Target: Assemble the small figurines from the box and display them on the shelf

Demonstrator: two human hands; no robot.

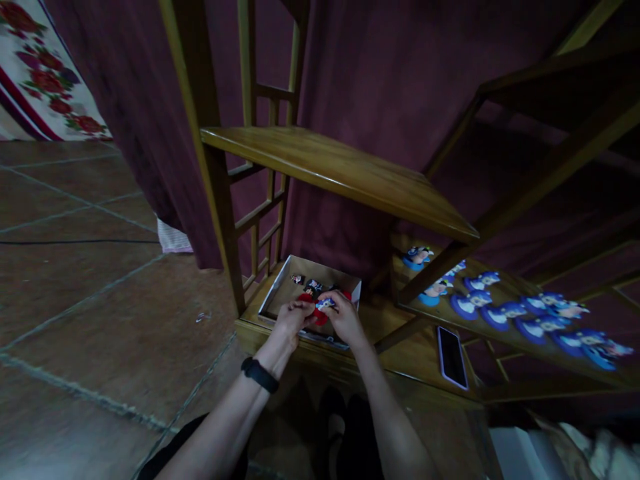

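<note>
Blue figurine [325, 304] sits between right fingers [338, 299] (above the box [278, 287]).

Dim, soft blur, wide-angle edge warp

The left hand [293, 319] and right hand [345, 319] cover most of the red piece [321, 317] between them. The small figures [307, 285] in the box [283, 293] are too tiny to read, and the wooden shelf [340, 170] hides some blue figures [470, 305].
</note>
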